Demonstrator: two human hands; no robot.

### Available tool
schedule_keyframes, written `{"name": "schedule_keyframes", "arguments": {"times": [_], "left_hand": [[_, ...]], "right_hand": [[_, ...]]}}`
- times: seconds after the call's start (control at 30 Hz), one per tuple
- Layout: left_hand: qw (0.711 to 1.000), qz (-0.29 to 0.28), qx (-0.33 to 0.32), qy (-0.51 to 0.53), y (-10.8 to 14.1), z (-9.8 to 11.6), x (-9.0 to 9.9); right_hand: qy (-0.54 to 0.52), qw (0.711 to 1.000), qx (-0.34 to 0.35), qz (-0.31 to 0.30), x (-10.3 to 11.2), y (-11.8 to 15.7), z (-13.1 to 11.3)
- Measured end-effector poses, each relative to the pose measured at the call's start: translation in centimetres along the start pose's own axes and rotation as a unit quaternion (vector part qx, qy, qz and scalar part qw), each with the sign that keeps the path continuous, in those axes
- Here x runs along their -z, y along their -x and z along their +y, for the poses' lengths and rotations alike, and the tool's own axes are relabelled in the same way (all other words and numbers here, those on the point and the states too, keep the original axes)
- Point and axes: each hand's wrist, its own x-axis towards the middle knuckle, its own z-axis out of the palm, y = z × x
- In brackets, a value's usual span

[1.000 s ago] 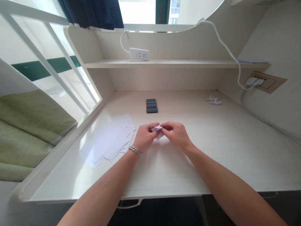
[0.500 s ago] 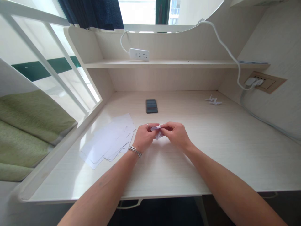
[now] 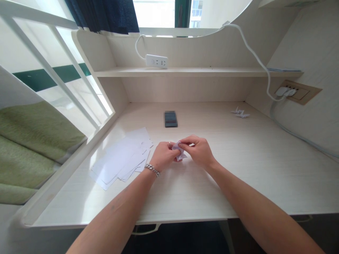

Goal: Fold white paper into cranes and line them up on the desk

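A small folded white paper [image 3: 181,155] is held between my two hands, just above the middle of the desk. My left hand [image 3: 164,154], with a ring on a finger and a chain bracelet at the wrist, pinches the paper from the left, thumb across it. From the right, my right hand [image 3: 199,149] grips its upper edge between thumb and fingertips. The fingers hide part of the folds. To the left lies a loose spread of white paper sheets [image 3: 124,151].
Two folded paper cranes [image 3: 242,115] rest at the back right of the desk [image 3: 265,165]. A dark pixelated rectangle [image 3: 171,119] lies beyond my hands. On the shelf stands a white power strip [image 3: 156,61]; a white cable [image 3: 251,49] hangs down to the wall socket [image 3: 300,92].
The folded paper has turned in my hands and shows a broader face. My left thumb has moved over it, and my right fingers have shifted slightly to its upper edge.
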Motion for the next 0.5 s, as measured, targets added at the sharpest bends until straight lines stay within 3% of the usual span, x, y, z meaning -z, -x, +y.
{"name": "schedule_keyframes", "arguments": {"times": [0.2, 0.37, 0.5], "left_hand": [[0.999, -0.015, 0.002, -0.046, 0.14, 0.09, 0.17], [0.999, -0.012, -0.007, 0.033, 0.04, 0.07, 0.00], [0.991, 0.034, -0.016, 0.131, -0.13, 0.24, -0.10]], "right_hand": [[-0.049, 0.998, -0.041, -0.013, 0.22, -0.16, -0.31], [-0.106, 0.992, -0.061, -0.003, 0.38, -0.45, -0.20], [-0.076, 0.994, -0.077, 0.002, 0.61, -0.70, 0.07]]}}
